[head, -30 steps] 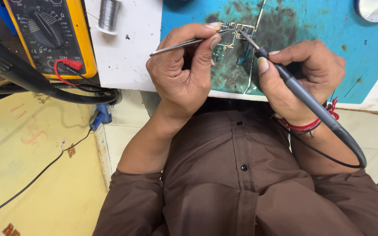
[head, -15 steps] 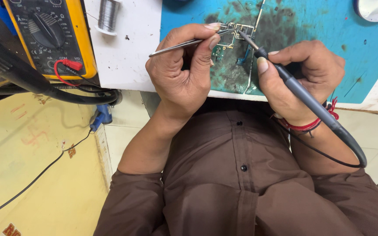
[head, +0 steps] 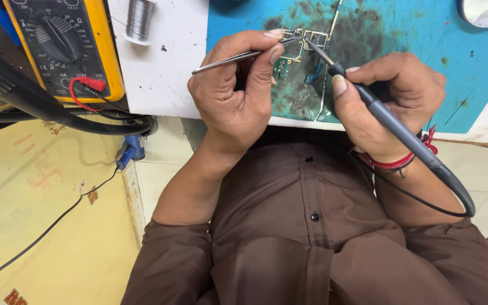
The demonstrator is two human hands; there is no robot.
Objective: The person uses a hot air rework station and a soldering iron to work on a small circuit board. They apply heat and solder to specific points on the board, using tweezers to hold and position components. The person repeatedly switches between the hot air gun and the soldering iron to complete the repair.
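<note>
A: What does the board point(head: 300, 48) look like?
B: Small, green with gold edging, lying on the stained blue mat point(head: 413, 45) at the bench edge.
A: And the 2 hands?
B: Left hand point(head: 238, 96) pinches tweezers point(head: 238, 55), tips at the board. Right hand point(head: 391, 99) is curled tight around the iron point(head: 391, 121), tip touching it.

i see shiny bare metal tweezers point(head: 238, 56) and a matt dark plastic soldering iron point(head: 402, 133). the blue mat point(head: 425, 51) looks rubbery, scorched and grimy; my shirt point(head: 312, 243) is smooth brown cloth.
</note>
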